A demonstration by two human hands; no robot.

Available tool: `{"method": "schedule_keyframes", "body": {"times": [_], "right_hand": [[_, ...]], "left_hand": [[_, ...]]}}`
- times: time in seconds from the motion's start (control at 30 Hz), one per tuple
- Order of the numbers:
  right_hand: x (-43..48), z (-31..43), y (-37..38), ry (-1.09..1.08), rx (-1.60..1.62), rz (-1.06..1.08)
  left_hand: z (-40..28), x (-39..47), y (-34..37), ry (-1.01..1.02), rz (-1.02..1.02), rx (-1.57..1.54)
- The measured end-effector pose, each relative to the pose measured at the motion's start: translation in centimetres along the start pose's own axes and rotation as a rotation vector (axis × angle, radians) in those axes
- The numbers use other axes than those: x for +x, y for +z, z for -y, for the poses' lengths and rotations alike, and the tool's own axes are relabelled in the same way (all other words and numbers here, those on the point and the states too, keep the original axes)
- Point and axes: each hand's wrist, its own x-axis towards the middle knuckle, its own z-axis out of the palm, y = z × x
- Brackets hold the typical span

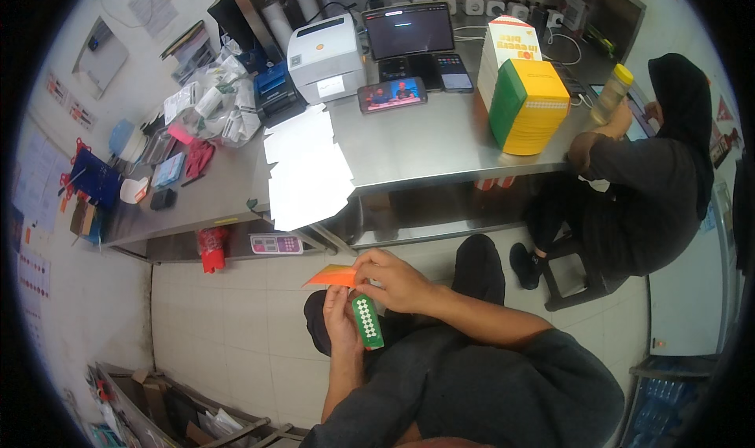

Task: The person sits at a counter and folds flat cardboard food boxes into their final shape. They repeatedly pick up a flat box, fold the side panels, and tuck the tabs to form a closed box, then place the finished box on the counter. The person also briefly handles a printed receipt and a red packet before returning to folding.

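Over my lap I hold a small green and orange folding carton (367, 323), its green side bearing a white diamond pattern. My left hand (342, 318) grips it from below and the left. My right hand (392, 280) pinches an orange flap (333, 276) at the top between thumb and fingers; whether the flap belongs to the same carton cannot be told. On the steel table in front lie overlapping white card blanks (309, 171), reaching past its front edge. Farther right stands a stack of yellow and green cartons (528, 109), with white printed ones (512, 41) behind it.
The steel table (413, 168) spans the front. On it are a label printer (327, 59), a tablet (410, 29), several phones (392, 94) and a plastic bag of packets (221, 103). At right a seated person (643, 171) is beside a yellow-capped bottle (612, 94). Crates (171, 407) stand lower left.
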Motion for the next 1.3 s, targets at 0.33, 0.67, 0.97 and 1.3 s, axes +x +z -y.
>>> {"method": "schedule_keyframes", "body": {"times": [0.33,0.67,0.97,1.3], "right_hand": [[0.3,0.2,0.3,0.173,-0.017,0.039],[0.2,1.2,0.0,0.081,0.044,0.004],[-0.1,0.6,1.3,-0.029,-0.192,-0.089],[-0.1,0.7,1.2,-0.076,-0.115,-0.283]], "left_hand": [[0.4,-0.4,0.9,0.182,-0.016,0.437],[0.3,-0.4,0.4,0.307,0.034,0.677],[-1.4,1.2,0.3,0.169,-0.080,0.226],[-1.0,1.0,0.7,0.478,0.006,1.086]]}}
